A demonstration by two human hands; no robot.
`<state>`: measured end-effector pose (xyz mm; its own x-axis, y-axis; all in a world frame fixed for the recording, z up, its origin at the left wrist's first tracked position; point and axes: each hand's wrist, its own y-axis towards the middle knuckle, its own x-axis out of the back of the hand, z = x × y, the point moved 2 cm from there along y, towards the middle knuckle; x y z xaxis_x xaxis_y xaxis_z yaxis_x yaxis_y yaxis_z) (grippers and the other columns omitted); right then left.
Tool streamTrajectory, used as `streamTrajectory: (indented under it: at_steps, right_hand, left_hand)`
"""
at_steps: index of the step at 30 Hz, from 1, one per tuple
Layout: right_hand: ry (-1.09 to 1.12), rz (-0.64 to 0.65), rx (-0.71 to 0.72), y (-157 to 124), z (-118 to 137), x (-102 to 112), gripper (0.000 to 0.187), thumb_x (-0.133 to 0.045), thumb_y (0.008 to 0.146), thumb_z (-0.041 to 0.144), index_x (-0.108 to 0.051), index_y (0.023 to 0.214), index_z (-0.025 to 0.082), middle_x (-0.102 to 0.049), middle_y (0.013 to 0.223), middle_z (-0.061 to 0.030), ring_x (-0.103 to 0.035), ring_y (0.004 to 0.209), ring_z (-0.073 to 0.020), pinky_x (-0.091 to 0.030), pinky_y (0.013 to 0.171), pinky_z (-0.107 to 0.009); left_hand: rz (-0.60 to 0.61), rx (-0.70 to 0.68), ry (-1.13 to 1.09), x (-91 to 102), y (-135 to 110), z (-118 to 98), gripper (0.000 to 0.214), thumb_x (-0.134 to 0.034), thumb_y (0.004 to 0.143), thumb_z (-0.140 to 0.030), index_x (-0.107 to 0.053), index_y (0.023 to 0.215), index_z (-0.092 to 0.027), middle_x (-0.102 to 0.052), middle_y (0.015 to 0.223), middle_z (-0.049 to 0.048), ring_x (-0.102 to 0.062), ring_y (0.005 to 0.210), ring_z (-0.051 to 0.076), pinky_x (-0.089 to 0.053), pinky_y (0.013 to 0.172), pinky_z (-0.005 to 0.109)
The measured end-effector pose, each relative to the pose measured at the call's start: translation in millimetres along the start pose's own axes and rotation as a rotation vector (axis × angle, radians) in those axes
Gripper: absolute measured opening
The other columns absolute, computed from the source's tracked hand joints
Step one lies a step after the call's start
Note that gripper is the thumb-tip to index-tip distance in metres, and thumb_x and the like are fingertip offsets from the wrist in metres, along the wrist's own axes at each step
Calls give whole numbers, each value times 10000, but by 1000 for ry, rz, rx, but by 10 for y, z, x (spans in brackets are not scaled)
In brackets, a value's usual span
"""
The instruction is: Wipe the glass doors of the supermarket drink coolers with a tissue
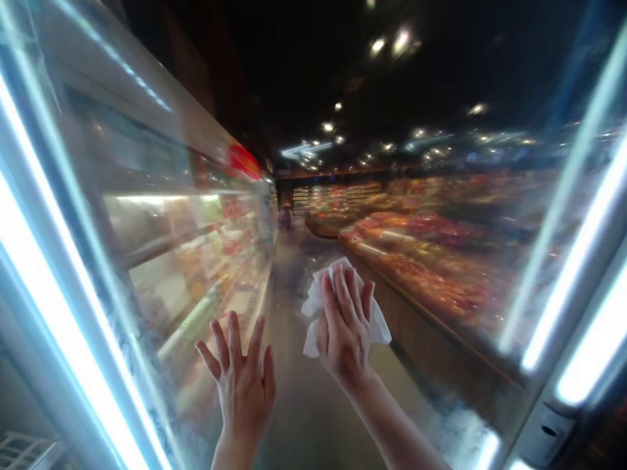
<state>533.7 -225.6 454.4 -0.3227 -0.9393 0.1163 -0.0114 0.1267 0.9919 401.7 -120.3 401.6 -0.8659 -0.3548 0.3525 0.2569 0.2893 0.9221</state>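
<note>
A crumpled white paper wipe [382,326] lies pressed under my right hand [345,323], whose outstretched fingers cover its middle while its edges stick out around them. Behind the wipe is a clear glass pane [445,418], with hazy patches low on the right. To the left, my left hand [243,385] is held up flat with fingers spread and nothing in it. It appears to rest against the same glass.
Bright light strips [63,261] run along the left side, and another light strip [578,261] lines the right frame. Through the glass, blurred, are lit store shelves [196,261], an aisle floor [294,405] and a long produce display [431,267].
</note>
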Motion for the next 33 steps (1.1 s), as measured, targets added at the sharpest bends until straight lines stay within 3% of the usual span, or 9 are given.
streamTrajectory:
  at_steps: [3, 7, 10, 14, 19, 21, 26, 31, 33]
  right_hand:
    - [16, 11, -24, 18, 201, -110, 654, -398, 1003, 69, -242, 1630, 165, -472, 1583, -106, -279, 1557, -233, -154, 1309, -529]
    - [40, 56, 97, -354, 582, -294, 682, -386, 957, -13, -268, 1615, 125, -492, 1566, -94, -267, 1559, -192, -143, 1322, -433]
    - [16, 44, 78, -266, 714, -391, 700, -391, 948, -22, -256, 1618, 130, -495, 1565, -95, -258, 1563, -199, -146, 1321, -454]
    - [-17, 20, 27, -57, 800, -452, 699, -379, 965, 8, -217, 1631, 144, -481, 1577, -96, -249, 1565, -219, -149, 1315, -508]
    - [25, 79, 92, -454, 1021, -499, 661, -397, 976, 20, -278, 1613, 149, -490, 1566, -55, -260, 1557, -180, -145, 1323, -415]
    - [36, 79, 99, -423, 1097, -530, 648, -398, 981, 24, -291, 1608, 146, -517, 1545, -53, -260, 1558, -169, -136, 1324, -401]
    - [40, 64, 88, -144, 1210, -583, 571, -374, 996, 73, -391, 1567, 99, -516, 1549, -95, -254, 1566, -200, -116, 1325, -446]
    - [57, 139, 162, -589, 1159, -490, 467, -355, 1013, 89, -616, 1397, 136, -595, 1484, -27, -284, 1556, -174, -126, 1324, -384]
    - [54, 128, 160, -569, 1076, -444, 474, -355, 1002, 73, -625, 1387, 136, -603, 1478, -31, -295, 1552, -173, -132, 1325, -389]
  left_hand:
    - [4, 33, -25, 60, -6, 178, 783, -577, 958, -175, -202, 1609, -394, -62, 1744, 27, -12, 1604, 364, -21, 1260, 711]
    - [1, 32, -35, 119, -42, 414, 762, -563, 966, -172, -217, 1601, -412, -59, 1743, 11, -12, 1604, 360, -17, 1259, 711]
    - [14, 33, -60, 159, -68, 557, 741, -547, 972, -170, -230, 1596, -411, -68, 1742, 6, 0, 1604, 352, -19, 1264, 699]
    - [28, 55, -115, 204, -106, 662, 732, -531, 976, -173, -228, 1598, -411, -71, 1744, 5, 7, 1605, 349, -31, 1269, 696]
    - [23, 56, -144, 236, -161, 740, 748, -522, 975, -173, -201, 1606, -414, -57, 1746, -4, -3, 1606, 333, -40, 1288, 651]
    - [22, 64, -159, 242, -176, 767, 724, -505, 985, -186, -208, 1605, -414, -61, 1746, -4, -16, 1607, 332, -35, 1287, 651]
    - [17, 68, -221, 276, -197, 798, 643, -422, 1020, -262, -210, 1608, -414, -53, 1748, -8, -3, 1608, 331, 2, 1279, 659]
    - [33, 56, -230, 313, -211, 804, 609, -322, 1040, -346, -171, 1629, -374, -29, 1752, 20, 13, 1608, 337, -4, 1276, 655]
    - [47, 85, -204, 303, -218, 781, 622, -320, 1041, -354, -133, 1634, -370, -12, 1752, 36, 14, 1609, 338, -18, 1276, 655]
